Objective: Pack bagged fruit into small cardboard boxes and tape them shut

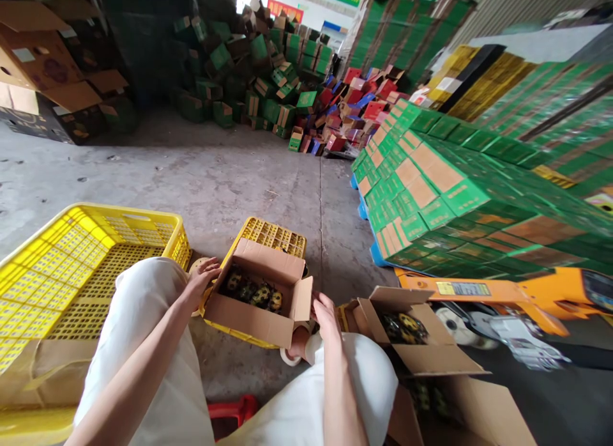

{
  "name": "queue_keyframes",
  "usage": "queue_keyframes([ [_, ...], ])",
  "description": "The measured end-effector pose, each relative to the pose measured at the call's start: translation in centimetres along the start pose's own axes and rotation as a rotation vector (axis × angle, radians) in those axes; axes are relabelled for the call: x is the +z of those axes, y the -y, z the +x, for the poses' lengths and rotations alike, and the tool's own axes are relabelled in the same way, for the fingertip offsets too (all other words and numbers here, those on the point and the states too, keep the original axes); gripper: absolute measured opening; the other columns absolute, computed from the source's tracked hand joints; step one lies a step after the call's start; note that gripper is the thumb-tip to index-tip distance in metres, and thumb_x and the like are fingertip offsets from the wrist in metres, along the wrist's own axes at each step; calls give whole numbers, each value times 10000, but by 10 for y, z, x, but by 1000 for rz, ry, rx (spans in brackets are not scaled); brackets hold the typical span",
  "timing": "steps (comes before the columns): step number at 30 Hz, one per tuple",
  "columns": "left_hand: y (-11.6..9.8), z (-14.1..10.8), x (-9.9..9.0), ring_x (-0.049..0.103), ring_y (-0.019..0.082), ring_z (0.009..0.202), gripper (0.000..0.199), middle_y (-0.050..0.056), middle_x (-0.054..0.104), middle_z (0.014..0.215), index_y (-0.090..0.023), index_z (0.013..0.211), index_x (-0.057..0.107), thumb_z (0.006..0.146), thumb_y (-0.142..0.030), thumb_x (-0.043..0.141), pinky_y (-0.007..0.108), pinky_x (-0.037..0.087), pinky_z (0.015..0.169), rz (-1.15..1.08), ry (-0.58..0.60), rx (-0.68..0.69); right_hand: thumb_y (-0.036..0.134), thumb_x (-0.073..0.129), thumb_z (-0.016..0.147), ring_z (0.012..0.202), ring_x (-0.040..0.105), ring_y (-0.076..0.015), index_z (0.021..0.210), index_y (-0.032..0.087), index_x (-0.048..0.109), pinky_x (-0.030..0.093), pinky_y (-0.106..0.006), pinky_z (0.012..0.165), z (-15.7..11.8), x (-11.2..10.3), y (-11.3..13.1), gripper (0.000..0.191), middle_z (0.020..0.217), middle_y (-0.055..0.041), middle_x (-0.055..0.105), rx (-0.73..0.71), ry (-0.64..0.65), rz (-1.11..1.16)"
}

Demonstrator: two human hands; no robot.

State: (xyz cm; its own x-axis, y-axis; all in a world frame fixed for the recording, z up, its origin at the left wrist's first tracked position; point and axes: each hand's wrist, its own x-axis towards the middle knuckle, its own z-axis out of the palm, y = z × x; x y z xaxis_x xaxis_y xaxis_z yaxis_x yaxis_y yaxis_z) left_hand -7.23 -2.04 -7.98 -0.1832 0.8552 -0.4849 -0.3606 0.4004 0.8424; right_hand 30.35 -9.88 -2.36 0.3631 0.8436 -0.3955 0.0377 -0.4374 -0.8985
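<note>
An open cardboard box (256, 323) stands between my knees, its flaps spread outward. Inside it lie several mottled dark green and yellow roundish items (261, 295) whose kind I cannot make out. My left hand (204, 281) grips the left side of the box, fingers along its edge. At its right end, my right hand (326, 313) holds the side by a flap, with some fingertips hidden. Underneath the box is a yellow plastic crate (275, 234), its slotted surface showing at the back.
A large yellow crate (179, 238) stands at left with brown paper (45, 376) in it. Another open box (433, 360) with similar items is at right, beside an orange pallet-jack handle (483, 291). Green cartons (431, 190) are stacked behind; a red stool (234, 407) is below me.
</note>
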Motion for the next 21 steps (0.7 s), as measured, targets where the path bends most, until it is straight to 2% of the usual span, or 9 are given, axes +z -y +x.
queue_keyframes([
  [4,0,-1,1,766,222,922,661,106,809,1126,-176,1189,758,588,-280,1012,257,523,688,57,-7,-11,541,804,726,974,801,-358,1038,314,863,610,-421,721,-2,3,-2,390,1053,-83,860,-6,23,-21],
  [9,-2,-5,6,781,261,965,627,92,829,1054,-164,1158,767,584,-259,1001,268,544,698,99,-4,-81,584,799,723,936,816,-357,991,310,844,610,-427,714,2,8,0,386,989,-100,852,50,79,-32],
  [15,-1,-9,9,788,260,921,564,66,831,920,-163,1113,793,602,-272,1007,278,570,724,121,17,-100,559,815,729,945,808,-337,937,319,831,610,-410,747,0,8,-1,318,946,-82,847,19,80,-31],
  [21,6,-8,7,798,287,985,571,86,853,1000,-178,1080,824,569,-316,1039,295,597,750,104,49,-92,554,845,680,894,802,-315,848,282,778,604,-389,750,7,12,-6,326,889,-80,830,54,75,-35],
])
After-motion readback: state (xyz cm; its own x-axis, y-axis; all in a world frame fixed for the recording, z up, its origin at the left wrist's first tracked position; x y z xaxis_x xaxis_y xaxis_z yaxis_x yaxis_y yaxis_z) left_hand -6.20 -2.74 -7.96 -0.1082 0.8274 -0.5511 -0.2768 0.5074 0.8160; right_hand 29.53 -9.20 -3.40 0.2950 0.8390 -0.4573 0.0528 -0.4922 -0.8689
